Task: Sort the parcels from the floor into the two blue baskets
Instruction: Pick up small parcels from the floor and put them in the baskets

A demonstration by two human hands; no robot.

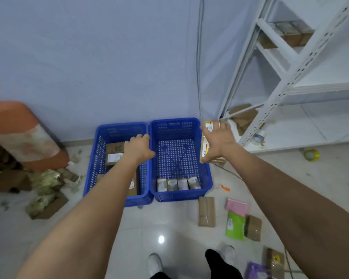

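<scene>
Right hand [216, 141] is wrapped around a small cardboard parcel [205, 137] with a white and yellow label, held upright just past the right wall of the right blue basket [206, 179]. Left hand [138, 147] hovers over the divide between the two baskets, fingers curled down at the rim – I can't tell whether it's actually gripping the edge or just resting there, but there's no parcel in it.

The right basket has a row of four small boxes [178, 184] standing at its 6 o'clock end, the rest of its floor is bare. The left blue basket [93, 174] holds a few flatter brown cartons.

Still on the floor, around 4 o'clock from the baskets: a long brown taped parcel [207, 211], a pink mailer [237, 207], a green mailer [235, 225] and a brown taped packet [253, 228].

Handling-wise, the held box looks light and stiff – one hand across the long faces seems plenty. The mailers look soft and floppy, so I'd pinch those by an edge. Glossy tape on the brown ones may be slippery, so grab across the width.
</scene>
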